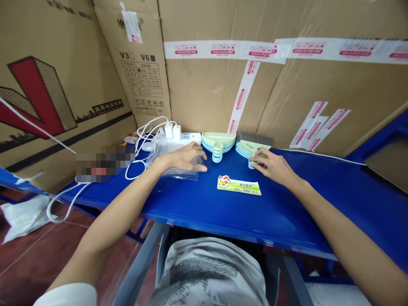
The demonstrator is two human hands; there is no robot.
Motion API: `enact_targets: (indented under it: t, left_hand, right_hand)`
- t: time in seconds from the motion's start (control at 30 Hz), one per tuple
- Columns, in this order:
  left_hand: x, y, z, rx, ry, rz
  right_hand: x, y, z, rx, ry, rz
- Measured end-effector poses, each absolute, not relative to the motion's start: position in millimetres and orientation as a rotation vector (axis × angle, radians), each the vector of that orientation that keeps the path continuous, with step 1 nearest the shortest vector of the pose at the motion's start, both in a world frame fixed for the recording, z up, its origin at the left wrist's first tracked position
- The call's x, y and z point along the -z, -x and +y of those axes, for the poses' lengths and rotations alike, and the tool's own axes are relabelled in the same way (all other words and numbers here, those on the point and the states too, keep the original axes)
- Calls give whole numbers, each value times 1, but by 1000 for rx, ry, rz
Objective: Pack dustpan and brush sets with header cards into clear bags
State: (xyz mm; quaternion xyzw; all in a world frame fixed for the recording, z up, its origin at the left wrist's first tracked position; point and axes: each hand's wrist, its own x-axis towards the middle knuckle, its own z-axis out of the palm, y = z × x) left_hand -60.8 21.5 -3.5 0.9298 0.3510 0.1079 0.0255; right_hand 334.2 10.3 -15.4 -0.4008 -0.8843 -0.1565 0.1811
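We see the stacked brushes point(250, 148) at the back of the blue table point(197, 204), near the cardboard point(204, 93). Our right hand point(272, 165) has its fingertips bent at their handles; we cannot tell whether it pinches them. Just left of the brushes sit the nested dustpans point(219, 139), handles toward us. In front lies a printed card point(239, 186). Our left hand point(186, 157) is spread, thumb apart from fingers, over clear plastic bags point(183, 174), near a white power strip point(193, 137).
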Motion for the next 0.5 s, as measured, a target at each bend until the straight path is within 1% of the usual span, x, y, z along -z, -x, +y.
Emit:
enact_targets:
  t: [0.07,0.13,0.2,0.3,0.4,0.5]
  left_hand:
    - [5,62,21,-238,-2819,1006]
    - [7,67,23,-208,-2785,1029]
    - [7,71,26,-226,-2781,1026]
    - [5,73,26,-269,-2777,898]
    - [3,72,23,-236,-2751,800]
    - [2,72,21,-198,-2736,838]
  right_hand:
    - [13,-332,7,432,1165,-2517]
    - [9,-331,3,422,1207,-2514]
    - [4,-331,-1,412,1232,-2483]
    - [-1,-332,-8,377,1218,-2429]
    - [-6,-327,-18,185,1137,-2464]
    - [-10,-311,-33,-65,1050,-2644]
